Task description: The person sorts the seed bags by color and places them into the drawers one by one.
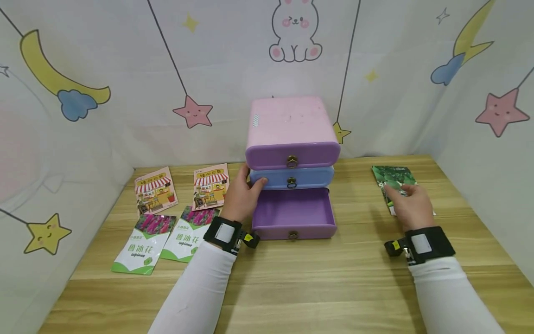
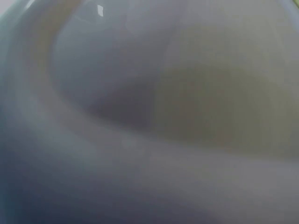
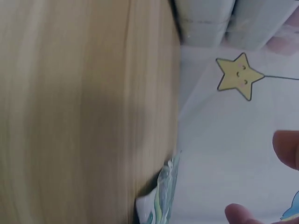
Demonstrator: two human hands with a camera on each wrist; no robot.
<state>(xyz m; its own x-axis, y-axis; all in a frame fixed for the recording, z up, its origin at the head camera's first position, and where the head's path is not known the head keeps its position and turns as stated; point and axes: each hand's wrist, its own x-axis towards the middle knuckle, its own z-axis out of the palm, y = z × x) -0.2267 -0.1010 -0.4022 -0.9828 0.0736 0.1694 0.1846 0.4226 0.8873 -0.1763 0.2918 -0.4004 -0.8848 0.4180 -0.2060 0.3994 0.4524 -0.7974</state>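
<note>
Your right grip (image 1: 413,208) is spread near the green packet (image 1: 394,176), toward the tabletop's far right corner (image 1: 421,162); likely light, bendy, slick: pinch an edge. Your left grip (image 1: 243,197) holds the blue drawer (image 1: 308,177).

The cabinet (image 1: 288,120) is pink, its drawers (image 1: 310,178) purple and blue, the leaf-patterned packet (image 1: 394,174) green

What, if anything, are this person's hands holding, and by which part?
The left hand holds the blue drawer by the left end of its front. The right hand holds nothing; it is near the green packet.
</note>
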